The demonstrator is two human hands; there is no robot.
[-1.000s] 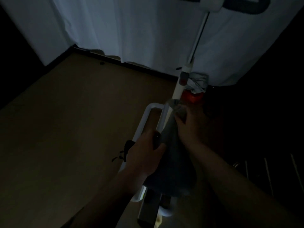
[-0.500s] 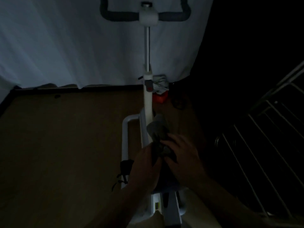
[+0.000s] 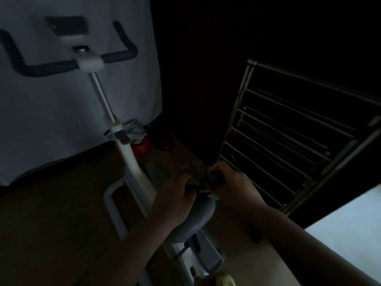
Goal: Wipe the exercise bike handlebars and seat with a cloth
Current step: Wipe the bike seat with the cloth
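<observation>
Bunching one crumpled, dark cloth (image 3: 201,175) between them, two hands — left hand (image 3: 175,195), right hand (image 3: 235,185) — both clutch it just above one rounded grey seat (image 3: 198,215); one curved, padded handlebar (image 3: 51,68) stands well apart on a slim metal post (image 3: 102,98).

Your left hand (image 3: 175,194): bare, no glove, ring or watch showing.
Your right hand (image 3: 235,185): bare too, nothing worn on it.
Your forearms: uncovered to the frame's edge, no sleeves visible.
</observation>
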